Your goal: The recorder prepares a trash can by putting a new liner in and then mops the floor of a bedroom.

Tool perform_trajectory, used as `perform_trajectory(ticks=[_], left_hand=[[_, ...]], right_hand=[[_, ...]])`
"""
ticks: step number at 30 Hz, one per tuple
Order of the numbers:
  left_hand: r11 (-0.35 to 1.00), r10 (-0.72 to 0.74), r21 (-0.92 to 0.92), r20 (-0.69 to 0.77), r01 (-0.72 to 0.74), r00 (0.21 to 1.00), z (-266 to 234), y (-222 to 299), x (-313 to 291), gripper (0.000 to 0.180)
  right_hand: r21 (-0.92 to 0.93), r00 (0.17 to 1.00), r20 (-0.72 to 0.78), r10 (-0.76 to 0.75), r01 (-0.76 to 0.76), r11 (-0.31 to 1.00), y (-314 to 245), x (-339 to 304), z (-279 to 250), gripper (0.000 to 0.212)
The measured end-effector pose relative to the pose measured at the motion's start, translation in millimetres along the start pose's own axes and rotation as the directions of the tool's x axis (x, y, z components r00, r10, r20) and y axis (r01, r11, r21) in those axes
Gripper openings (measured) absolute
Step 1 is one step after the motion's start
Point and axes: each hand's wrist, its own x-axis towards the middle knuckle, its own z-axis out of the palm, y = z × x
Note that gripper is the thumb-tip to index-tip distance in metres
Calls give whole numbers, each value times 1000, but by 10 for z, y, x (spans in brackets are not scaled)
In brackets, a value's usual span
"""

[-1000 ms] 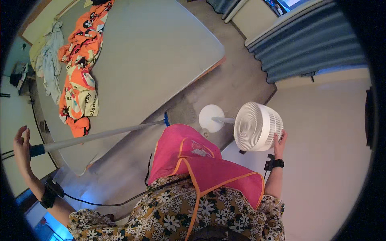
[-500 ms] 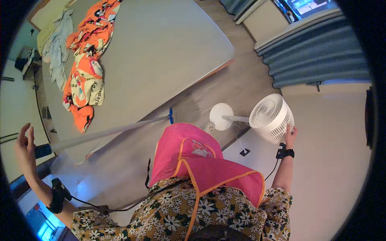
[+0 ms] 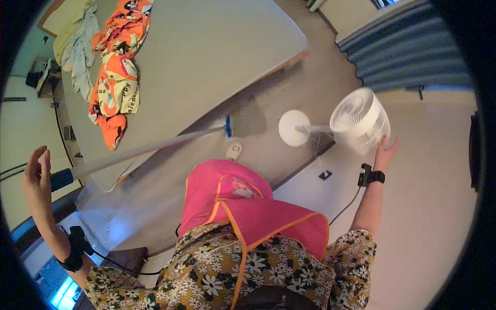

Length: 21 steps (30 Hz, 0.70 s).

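We're in a bedroom of a home here, no doubt about it. There's the big bed (image 3: 206, 57) with a plain grey mattress, bare across most of its top, and orange patterned clothes (image 3: 116, 82) piled along its far side next to some pale garments (image 3: 77, 44). Wood-look flooring (image 3: 320, 77) runs past the foot of the bed. Blue-grey curtains (image 3: 408, 51) hang at the window side, a white pedestal fan (image 3: 359, 121) stands by the plain cream wall (image 3: 429, 206), and a slipper (image 3: 233, 151) lies on the floor.
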Motion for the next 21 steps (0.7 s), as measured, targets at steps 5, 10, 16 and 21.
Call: perform_trajectory(ticks=[5,10,16,21], left_hand=[[966,198,149,94,-211,976,-135,796,-280,23],[951,259,90,297,-297,919,-105,1116,-528,22],[913,356,66,353,-403,865,-223,824,-581,29],[698,643,93,353,-710,679,-203,40,-324,26]], right_hand=[[42,944,-96,-315,320,947,-79,-860,323,54],[261,697,552,-458,377,889,27,-2598,1058,37],[489,425,724,-543,239,839,-1442,-3842,1460,37],[780,368,439,-820,297,551,-3231,-4127,1696,61]])
